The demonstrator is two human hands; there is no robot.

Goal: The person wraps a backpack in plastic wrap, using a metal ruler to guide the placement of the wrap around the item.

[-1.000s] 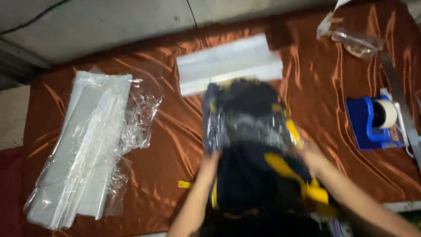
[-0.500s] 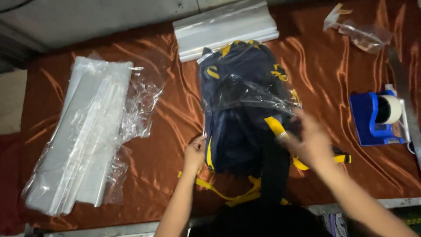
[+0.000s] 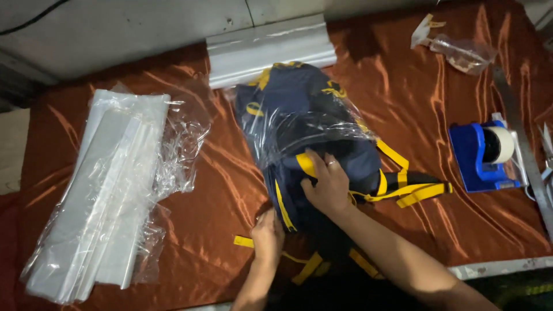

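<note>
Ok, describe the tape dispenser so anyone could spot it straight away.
Start at the orange cloth covering the table. Go to its right side, beyond the backpack straps. The tape dispenser is the only blue thing there, holding a pale tape roll.

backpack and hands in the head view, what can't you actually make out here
- Left hand: its fingertips are tucked under the edge of the navy backpack, so its grip is unclear.
- Backpack's near end: covered by the right hand and both forearms.
- How far the clear plastic bag reaches down the backpack: glare blurs its edge.
- Tape dispenser: its far side is hidden behind the roll.
</note>
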